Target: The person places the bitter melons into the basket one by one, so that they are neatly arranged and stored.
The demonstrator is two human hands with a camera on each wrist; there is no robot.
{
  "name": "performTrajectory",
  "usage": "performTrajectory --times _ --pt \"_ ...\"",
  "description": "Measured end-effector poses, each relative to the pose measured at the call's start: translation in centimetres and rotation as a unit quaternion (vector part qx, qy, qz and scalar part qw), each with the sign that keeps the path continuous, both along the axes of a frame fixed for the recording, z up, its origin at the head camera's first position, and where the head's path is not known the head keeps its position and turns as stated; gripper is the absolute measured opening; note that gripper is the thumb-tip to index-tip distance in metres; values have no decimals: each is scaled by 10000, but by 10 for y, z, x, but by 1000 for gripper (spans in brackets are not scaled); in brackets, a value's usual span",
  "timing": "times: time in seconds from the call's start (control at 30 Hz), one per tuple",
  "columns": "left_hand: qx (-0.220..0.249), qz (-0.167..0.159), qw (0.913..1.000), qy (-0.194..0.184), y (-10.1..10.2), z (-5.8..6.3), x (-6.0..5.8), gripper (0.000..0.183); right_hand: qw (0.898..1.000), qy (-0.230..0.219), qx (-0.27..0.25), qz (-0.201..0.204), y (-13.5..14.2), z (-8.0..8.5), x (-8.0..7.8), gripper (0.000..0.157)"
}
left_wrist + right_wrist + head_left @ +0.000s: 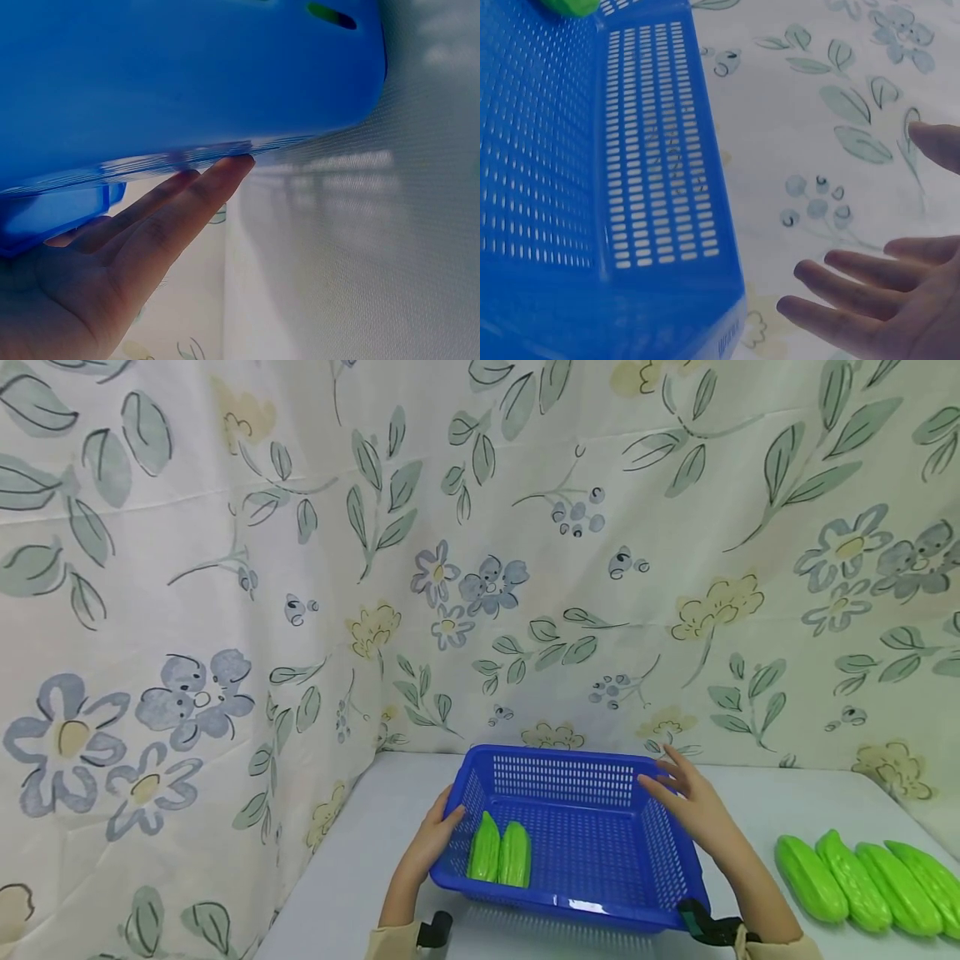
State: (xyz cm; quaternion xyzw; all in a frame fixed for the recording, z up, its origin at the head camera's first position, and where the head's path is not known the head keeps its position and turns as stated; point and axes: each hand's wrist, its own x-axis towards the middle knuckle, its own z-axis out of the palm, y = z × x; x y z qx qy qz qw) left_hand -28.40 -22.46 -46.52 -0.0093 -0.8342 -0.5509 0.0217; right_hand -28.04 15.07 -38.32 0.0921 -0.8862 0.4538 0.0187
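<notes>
A blue plastic basket with slotted walls stands at the middle of the table, slightly askew. Two bright green, ridged bitter melons lie side by side at its left end. My left hand holds the basket's left side, thumb over the rim. The left wrist view shows that hand's fingers stretched against the basket's lower edge. Over the right rim hovers my right hand, fingers spread. In the right wrist view, a gap parts the right hand from the basket wall.
Several more green bitter melons lie in a row on the white table, right of the basket. A floral curtain hangs behind the table and along its left side. Dark straps sit at the wrists.
</notes>
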Motion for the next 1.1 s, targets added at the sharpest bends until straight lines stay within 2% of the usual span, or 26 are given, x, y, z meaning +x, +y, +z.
performTrajectory --times 0.3,1.1 --pt "-42 9 10000 32 -1 -3 -2 59 9999 93 38 -105 16 -8 2 86" --pt "3 73 10000 -59 0 -1 -2 60 9986 25 246 -463 57 -23 5 88"
